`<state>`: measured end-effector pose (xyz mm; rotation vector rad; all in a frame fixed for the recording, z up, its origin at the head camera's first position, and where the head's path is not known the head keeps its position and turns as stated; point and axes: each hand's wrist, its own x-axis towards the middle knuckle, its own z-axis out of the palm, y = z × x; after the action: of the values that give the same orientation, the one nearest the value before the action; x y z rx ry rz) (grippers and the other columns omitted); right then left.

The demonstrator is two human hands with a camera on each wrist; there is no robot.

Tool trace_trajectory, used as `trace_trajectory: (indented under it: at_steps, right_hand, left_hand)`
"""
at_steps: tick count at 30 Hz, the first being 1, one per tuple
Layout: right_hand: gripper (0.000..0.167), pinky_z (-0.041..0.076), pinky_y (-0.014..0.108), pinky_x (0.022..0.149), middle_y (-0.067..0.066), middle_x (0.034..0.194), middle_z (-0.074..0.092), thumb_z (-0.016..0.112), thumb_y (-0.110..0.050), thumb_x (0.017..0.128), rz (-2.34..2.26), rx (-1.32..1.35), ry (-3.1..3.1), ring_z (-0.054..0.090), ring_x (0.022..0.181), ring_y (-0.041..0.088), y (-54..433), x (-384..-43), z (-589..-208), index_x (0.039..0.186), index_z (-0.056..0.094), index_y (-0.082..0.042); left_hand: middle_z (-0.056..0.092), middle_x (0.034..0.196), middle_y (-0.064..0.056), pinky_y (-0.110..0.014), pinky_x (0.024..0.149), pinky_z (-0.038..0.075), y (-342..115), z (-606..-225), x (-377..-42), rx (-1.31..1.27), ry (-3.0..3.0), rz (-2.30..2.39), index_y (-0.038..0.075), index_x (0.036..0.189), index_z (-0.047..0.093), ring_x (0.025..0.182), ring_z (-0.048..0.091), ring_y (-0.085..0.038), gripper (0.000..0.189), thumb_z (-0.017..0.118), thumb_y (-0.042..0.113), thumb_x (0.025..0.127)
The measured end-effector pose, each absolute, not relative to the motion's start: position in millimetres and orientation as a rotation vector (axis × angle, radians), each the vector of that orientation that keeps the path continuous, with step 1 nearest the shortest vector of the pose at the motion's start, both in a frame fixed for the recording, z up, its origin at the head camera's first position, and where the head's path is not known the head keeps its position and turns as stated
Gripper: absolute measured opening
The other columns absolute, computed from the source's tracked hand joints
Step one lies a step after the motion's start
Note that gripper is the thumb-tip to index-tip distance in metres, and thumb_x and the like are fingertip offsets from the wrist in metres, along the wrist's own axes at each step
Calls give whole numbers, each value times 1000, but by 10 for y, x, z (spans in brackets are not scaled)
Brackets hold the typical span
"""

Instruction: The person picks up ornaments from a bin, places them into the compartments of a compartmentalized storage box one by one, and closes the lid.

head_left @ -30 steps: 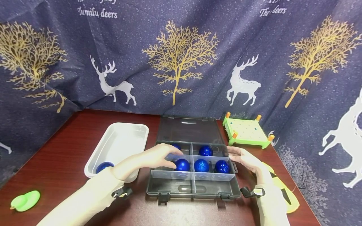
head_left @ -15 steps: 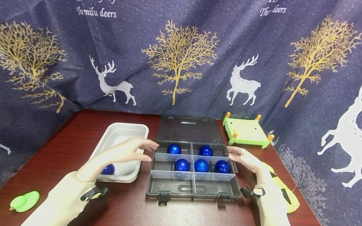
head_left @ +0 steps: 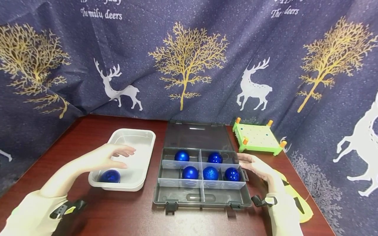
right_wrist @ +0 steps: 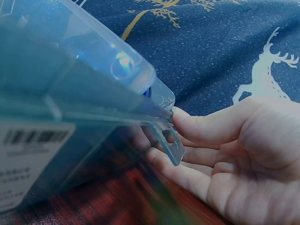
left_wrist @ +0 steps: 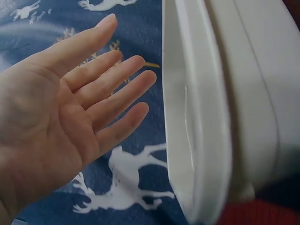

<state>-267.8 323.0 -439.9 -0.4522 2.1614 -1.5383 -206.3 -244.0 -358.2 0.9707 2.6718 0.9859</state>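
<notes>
My left hand (head_left: 110, 157) hovers over the white plastic tub (head_left: 150, 144), fingers spread and holding nothing. In the left wrist view its palm and separated fingers show beside the tub's rim (left_wrist: 206, 117). A blue ball (head_left: 110, 176) lies in the tub's near left corner. At the middle of the table stands a dark clear divided box (head_left: 177, 196), its lid (head_left: 198, 136) laid back. Several blue balls, among them a glittery one (head_left: 210, 173), sit in its compartments. My right hand (head_left: 257, 166) holds the box's right edge, thumb against the corner and fingers beneath in the right wrist view.
A green toy bed (head_left: 257, 136) with orange posts stands at the back right. Some yellow item (head_left: 298, 203) lies partly hidden under my right forearm. Behind the dark red table (head_left: 183, 226) hangs a patterned cloth (head_left: 212, 82).
My left hand has withdrawn leftward from the box to above the tub. The back left ball in the box has come into full view. My right hand stays at the box's edge.
</notes>
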Motion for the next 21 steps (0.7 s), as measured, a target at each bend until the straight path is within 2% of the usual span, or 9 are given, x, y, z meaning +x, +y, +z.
trace_trajectory:
  at_steps: [4, 7, 13, 18, 21]
  right_hand:
    - [58, 45, 14, 94, 36, 144, 41, 53, -12, 99, -1517, -440, 2183, 53, 129, 30, 3233, -2674, -4397, 146, 29, 13]
    - [59, 45, 13, 93, 36, 145, 39, 55, -13, 98, -1500, -445, 2221, 47, 131, 41, 3243, -2669, -4399, 145, 30, 14]
    - [58, 45, 13, 94, 36, 146, 38, 53, -12, 99, -1505, -443, 2208, 52, 129, 30, 3244, -2680, -4401, 146, 29, 14]
    - [59, 42, 11, 93, 36, 147, 36, 54, -12, 98, -1474, -453, 2253, 43, 133, 45, 3240, -2682, -4391, 145, 29, 15]
    - [60, 41, 10, 92, 37, 147, 35, 55, -13, 98, -1458, -454, 2278, 39, 134, 50, 3235, -2671, -4391, 144, 29, 16]
  left_hand:
    - [69, 115, -19, -38, 85, 57, -2579, -3596, -2068, 992, 2695, 920, -5, 124, 60, 101, 68, -24, 53, 79, 20, 81]
    - [68, 115, -20, -32, 84, 56, -2665, -3616, -2073, 997, 2664, 889, -6, 124, 59, 102, 67, -23, 56, 81, 20, 79]
    - [67, 118, -21, -28, 84, 54, -2722, -3656, -2105, 1004, 2596, 803, -8, 125, 58, 104, 66, -33, 60, 81, 23, 78]
    - [63, 123, -25, -30, 87, 53, -2692, -3652, -2136, 947, 2502, 772, -11, 125, 56, 105, 65, -37, 61, 80, 24, 80]
    - [61, 123, -29, -42, 90, 54, -2660, -3651, -2147, 856, 2421, 769, -15, 125, 54, 106, 63, -45, 61, 79, 21, 81]
